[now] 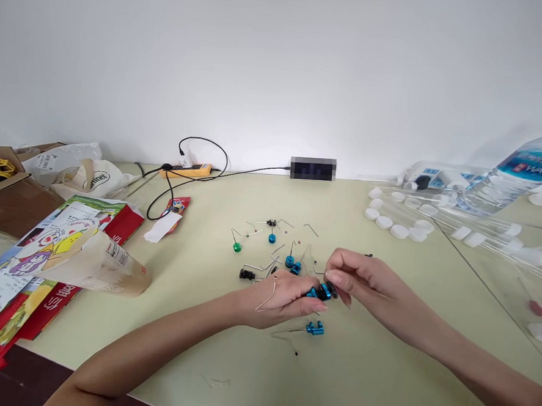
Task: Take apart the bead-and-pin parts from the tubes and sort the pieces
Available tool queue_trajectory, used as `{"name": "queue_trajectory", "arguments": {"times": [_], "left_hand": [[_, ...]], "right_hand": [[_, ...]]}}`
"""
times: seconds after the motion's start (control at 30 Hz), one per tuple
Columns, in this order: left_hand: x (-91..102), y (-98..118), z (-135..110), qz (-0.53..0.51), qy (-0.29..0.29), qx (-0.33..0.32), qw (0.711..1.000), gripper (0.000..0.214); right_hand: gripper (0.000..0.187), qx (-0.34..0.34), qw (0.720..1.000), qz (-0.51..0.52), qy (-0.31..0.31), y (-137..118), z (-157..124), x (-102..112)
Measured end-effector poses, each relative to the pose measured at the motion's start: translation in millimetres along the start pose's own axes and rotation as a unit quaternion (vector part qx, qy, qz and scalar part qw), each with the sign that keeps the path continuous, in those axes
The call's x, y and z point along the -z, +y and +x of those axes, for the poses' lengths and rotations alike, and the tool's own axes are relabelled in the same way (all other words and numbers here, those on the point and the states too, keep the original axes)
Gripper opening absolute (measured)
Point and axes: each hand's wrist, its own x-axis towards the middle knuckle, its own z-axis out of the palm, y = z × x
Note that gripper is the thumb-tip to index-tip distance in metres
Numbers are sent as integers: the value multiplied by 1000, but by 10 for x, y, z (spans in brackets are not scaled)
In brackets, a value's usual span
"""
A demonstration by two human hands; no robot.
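Note:
My left hand [278, 298] pinches a small blue and black metal fitting [320, 292] between thumb and forefinger. A thin bent wire [267, 302] crosses in front of the back of this hand; where it joins is hidden. At the fitting's right end, the closed fingers of my right hand [362, 279] grip a black round knob [331, 289]. Another blue fitting with a wire [315, 328] lies just below. Beyond my hands are blue wired pieces [289, 261], a green one [237, 247], a black one [247, 275] and a loose hex key [311, 230].
At left, a tilted plastic drink cup [124, 270] rests by printed bags [127, 222] and a cardboard box [18, 203]. A yellow power strip [193, 170] and cable sit near the wall. Clear tubes with white caps [400, 231] and a water bottle [497, 180] lie right.

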Motion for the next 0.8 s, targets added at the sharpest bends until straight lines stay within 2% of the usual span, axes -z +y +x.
{"name": "queue_trajectory", "arguments": {"times": [0.13,0.2,0.27,0.33,0.37,0.4,0.47,0.5,0.57,0.67,0.7,0.73,0.8], "left_hand": [[29,-27,-3,27,-14,-11,999,37],[32,-47,-8,30,-12,-11,999,36],[33,-58,-12,36,-7,-8,999,36],[35,-55,-12,37,-4,-8,999,36],[38,-49,-10,36,-6,-11,999,35],[41,-42,-9,34,-10,-17,999,33],[48,-34,-7,30,-14,-28,999,30],[51,-35,-8,30,-14,-31,999,29],[52,-49,-12,35,-8,-30,999,30],[45,-73,-14,38,2,-23,999,33],[42,-76,-13,35,2,-23,999,32],[40,-77,-12,30,0,-25,999,32],[40,-74,-13,21,-2,-36,999,30]], "right_hand": [[45,-14,997,-47,-53,-48,-54,84],[36,-25,995,-67,-69,-79,-73,123],[24,-27,996,-72,-54,-98,-75,153],[31,-23,997,-69,-23,-99,-65,162],[25,-19,998,-65,-13,-93,-59,158],[24,-15,998,-62,-14,-86,-55,151],[38,-10,997,-57,-43,-77,-52,132],[38,-11,997,-54,-60,-76,-53,126],[20,-20,997,-50,-63,-79,-55,123],[35,-39,998,-52,-7,-73,-44,122],[29,-40,998,-52,-1,-69,-39,118],[27,-37,998,-50,-12,-66,-35,113],[40,-25,997,-39,-56,-74,-33,107]]}}
